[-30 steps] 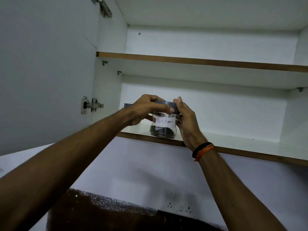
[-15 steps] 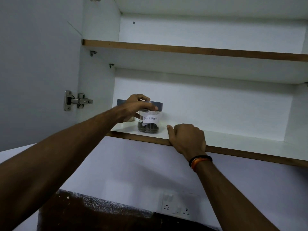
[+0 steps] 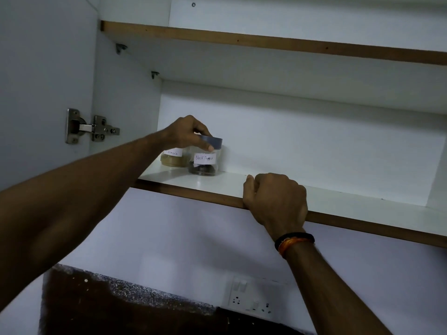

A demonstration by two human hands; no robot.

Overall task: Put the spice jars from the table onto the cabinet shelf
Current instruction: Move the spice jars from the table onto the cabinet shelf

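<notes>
A clear jar labelled "Black Pepper" [image 3: 204,163] with a grey lid stands upright on the lower cabinet shelf [image 3: 338,197], near its left end. My left hand [image 3: 187,135] grips the jar's lid from above, thumb on the front of the lid. Right beside it on the left stands a second jar with tan powder [image 3: 173,159], its top hidden behind my left hand. My right hand [image 3: 274,199] rests on the shelf's wooden front edge with its fingers curled over the edge, to the right of the jars.
An upper shelf [image 3: 266,42] runs above. The open cabinet door with its metal hinge [image 3: 90,126] is at the left. Below are a white wall, a switch and socket plate [image 3: 254,296] and a dark countertop [image 3: 121,310].
My right hand has left the jar and dropped onto the shelf edge. My left hand has pushed the pepper jar further back on the shelf, beside the tan jar.
</notes>
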